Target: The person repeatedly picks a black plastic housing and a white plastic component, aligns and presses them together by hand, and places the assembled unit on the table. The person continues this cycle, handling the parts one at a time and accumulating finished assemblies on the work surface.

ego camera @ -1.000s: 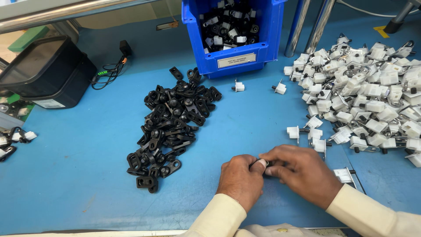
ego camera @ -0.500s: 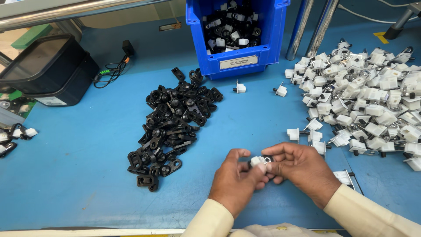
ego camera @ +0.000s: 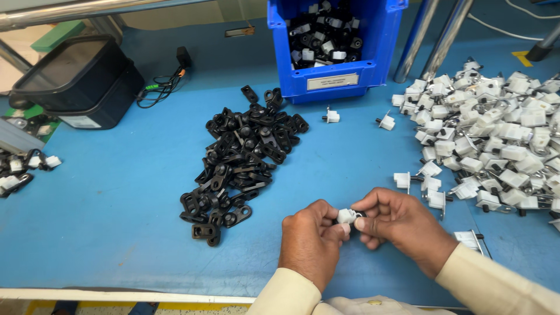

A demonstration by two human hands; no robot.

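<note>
Pinched between both hands' fingertips — left hand (ego camera: 310, 245), right hand (ego camera: 402, 226) — small white part (ego camera: 346, 216).

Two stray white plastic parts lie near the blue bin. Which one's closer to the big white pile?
The right-hand small white plastic part; it lies beside the white pile, while the other sits directly below the blue plastic bin.

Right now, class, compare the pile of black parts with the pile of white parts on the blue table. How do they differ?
The black pile lies mid-table, left of the hands; the white pile spreads along the right side. The black pile is compact and smaller; the white pile is wider and looser, with two strays toward the blue bin. The left hand and right hand hold a white part, not a black one. Both piles rest on the blue table.
</note>
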